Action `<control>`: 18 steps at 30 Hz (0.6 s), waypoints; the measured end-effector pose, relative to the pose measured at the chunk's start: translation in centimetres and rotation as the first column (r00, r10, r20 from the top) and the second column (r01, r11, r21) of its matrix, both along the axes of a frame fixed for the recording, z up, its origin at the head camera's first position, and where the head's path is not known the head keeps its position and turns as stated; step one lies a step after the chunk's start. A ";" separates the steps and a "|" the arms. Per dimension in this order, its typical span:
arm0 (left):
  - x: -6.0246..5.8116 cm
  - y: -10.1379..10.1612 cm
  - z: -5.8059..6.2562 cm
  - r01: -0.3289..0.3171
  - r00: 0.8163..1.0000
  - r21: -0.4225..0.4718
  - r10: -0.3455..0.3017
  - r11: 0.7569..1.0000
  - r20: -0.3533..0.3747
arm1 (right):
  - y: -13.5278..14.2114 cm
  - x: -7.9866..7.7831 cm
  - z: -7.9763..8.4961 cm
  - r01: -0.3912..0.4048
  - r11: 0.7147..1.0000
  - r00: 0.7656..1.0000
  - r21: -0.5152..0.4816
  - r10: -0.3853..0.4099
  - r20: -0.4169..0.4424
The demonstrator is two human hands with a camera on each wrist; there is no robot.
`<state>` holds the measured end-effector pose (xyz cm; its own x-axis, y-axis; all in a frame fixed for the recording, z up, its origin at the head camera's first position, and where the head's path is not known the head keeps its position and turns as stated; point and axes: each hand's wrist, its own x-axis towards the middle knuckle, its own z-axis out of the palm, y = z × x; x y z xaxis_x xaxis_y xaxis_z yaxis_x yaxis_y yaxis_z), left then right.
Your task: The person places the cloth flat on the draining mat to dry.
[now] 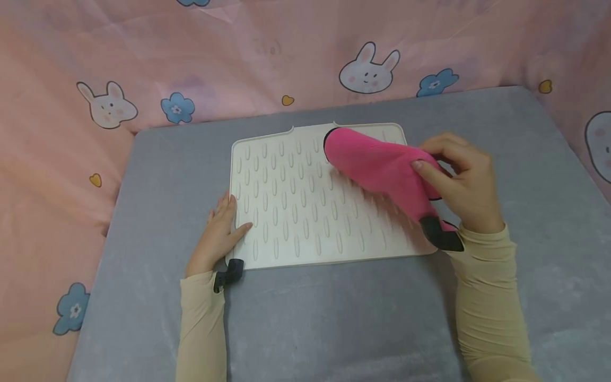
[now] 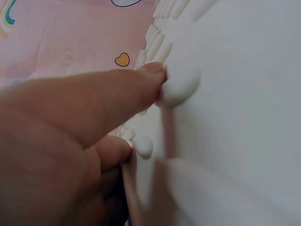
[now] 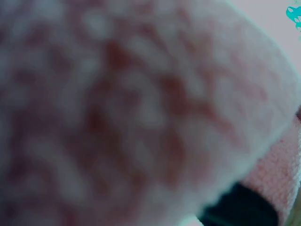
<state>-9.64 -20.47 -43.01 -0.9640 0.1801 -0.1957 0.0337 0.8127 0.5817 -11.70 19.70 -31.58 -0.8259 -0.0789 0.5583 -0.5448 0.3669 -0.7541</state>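
A cream drying mat (image 1: 296, 201) with rows of raised oval ridges lies flat on the grey table. My left hand (image 1: 217, 233) rests at its left edge, thumb on the ridged top and the other fingers along the rim. In the left wrist view the thumb (image 2: 113, 94) touches one ridge. My right hand (image 1: 463, 175) pinches a bright pink cloth (image 1: 372, 159) with black edging between thumb and fingers. The cloth hangs over the mat's right half, folded and drooping. Its blurred, fuzzy surface fills most of the right wrist view.
The grey table (image 1: 329, 323) extends around the mat on all sides. Behind and to the left hangs a pink curtain (image 1: 248, 58) printed with rabbits, flowers and hearts. A black wrist mount (image 1: 441, 233) on the right sleeve sits against the cloth's lower end.
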 end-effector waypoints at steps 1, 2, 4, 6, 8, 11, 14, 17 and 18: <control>0.0 0.0 0.0 0.001 1.000 -0.001 -0.001 1.000 -0.002 | -0.1 0.0 0.0 -0.004 1.000 1.000 -0.012 0.004 -0.001; 0.0 0.0 -0.1 0.002 1.000 -0.003 -0.002 1.000 -0.004 | -0.1 0.0 -0.1 -0.008 1.000 1.000 -0.018 0.008 -0.005; -0.1 -0.1 -0.1 0.003 1.000 -0.004 -0.003 1.000 -0.004 | -0.2 0.0 -0.1 -0.021 0.999 1.000 -0.033 0.021 -0.017; -0.1 -0.1 -0.1 0.004 1.000 -0.005 -0.004 1.000 -0.003 | -0.4 0.0 -0.1 -0.040 0.998 0.999 -0.056 0.038 -0.033; -0.1 -0.1 -0.1 0.003 1.000 -0.006 -0.003 1.000 -0.001 | -0.6 0.1 0.0 -0.064 0.994 0.997 -0.088 0.059 -0.055; -0.1 0.0 -0.1 0.001 1.000 -0.004 -0.001 1.000 0.001 | -1.0 0.3 0.1 -0.102 0.983 0.992 -0.153 0.089 -0.087; -0.1 0.0 0.0 0.000 1.000 0.002 0.000 1.000 -0.001 | -1.5 0.5 0.4 -0.132 0.966 0.987 -0.220 0.109 -0.114; -0.1 0.0 0.1 0.001 1.000 0.002 -0.001 1.000 -0.001 | -2.2 0.9 0.5 -0.135 0.947 0.986 -0.291 0.100 -0.134; -0.1 0.0 0.1 0.002 1.000 0.001 -0.002 1.000 0.000 | -2.4 0.9 0.5 -0.133 0.938 0.986 -0.319 0.092 -0.140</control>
